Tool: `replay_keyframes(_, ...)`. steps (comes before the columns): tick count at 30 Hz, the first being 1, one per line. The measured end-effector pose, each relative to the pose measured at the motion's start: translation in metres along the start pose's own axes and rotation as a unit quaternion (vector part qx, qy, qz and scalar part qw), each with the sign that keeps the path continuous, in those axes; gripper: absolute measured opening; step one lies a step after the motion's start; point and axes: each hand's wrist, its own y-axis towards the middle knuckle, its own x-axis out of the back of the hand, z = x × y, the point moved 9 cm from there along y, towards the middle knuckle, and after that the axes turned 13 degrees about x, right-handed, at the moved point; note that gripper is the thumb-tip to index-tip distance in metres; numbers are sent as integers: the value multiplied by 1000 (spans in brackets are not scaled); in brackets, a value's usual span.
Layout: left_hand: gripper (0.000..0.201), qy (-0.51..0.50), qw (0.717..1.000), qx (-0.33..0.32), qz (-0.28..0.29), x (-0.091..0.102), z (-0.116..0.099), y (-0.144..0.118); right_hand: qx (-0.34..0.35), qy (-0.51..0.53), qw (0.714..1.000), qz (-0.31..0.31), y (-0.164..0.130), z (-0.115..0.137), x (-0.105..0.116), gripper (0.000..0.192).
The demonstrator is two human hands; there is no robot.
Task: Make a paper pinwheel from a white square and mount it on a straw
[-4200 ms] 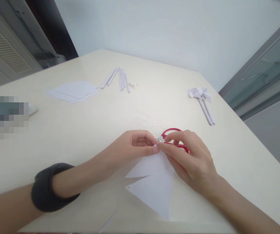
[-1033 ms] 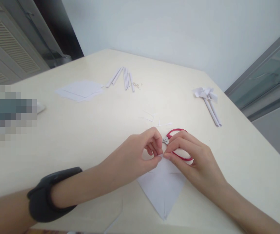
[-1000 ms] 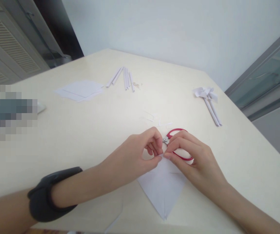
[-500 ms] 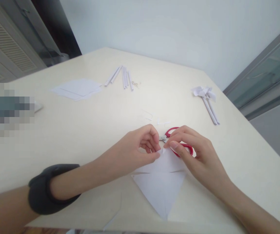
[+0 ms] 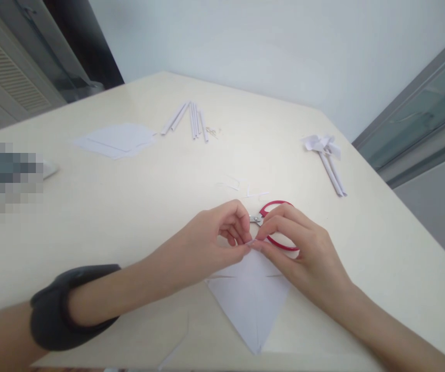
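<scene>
Paper (image 5: 250, 302) is lying on the worktop (image 5: 129, 206) with its long axis running from the fingertips back toward the person, its far tip being pinched between the left hand (image 5: 210, 243) and the right hand (image 5: 300, 250), red scissors (image 5: 274, 227) just beyond.

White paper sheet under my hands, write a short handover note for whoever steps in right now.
Left hand: thumb and fingers pinch the far corner of the white, partly folded paper sheet.
Right hand: pinches the same corner from the other side.
The sheet lies flat on the cream table, its point toward the near edge, with slits at both sides.
Red-handled scissors lie just behind the hands.
Farther off: white rolled paper sticks, stack of white square sheets, white paper pinwheels.
Done: slits cut. Left: judging by the pinwheels, probably gathering and fixing the corners.
</scene>
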Motion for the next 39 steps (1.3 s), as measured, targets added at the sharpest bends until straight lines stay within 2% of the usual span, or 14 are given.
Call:
replay_keyframes(5,17,31,999,-23,-25,2,-6,-1,2,5,1000,-3,-1,0,1,7)
replay_keyframes(10,17,49,999,-15,-16,0,-7,-1,-2,15,1000,-5,-2,0,1,9)
replay_keyframes(17,17,45,998,-26,-31,1,-6,-4,5,27,1000,-13,0,1,3,13)
replay_keyframes(26,16,44,998,-34,-30,2,-7,-4,-10,45,999,4,2,1,6,20)
replay_keyframes(30,15,33,998,-34,-30,2,-7,-2,-15,47,999,14,1,0,3,8)
replay_keyframes(34,16,35,999,-37,-16,0,-6,-1,-26,30,999,30,1,-5,-4,9)
replay_keyframes(39,15,43,998,-37,-28,0,-6,-2,-47,39,998,30,0,-9,-5,8)
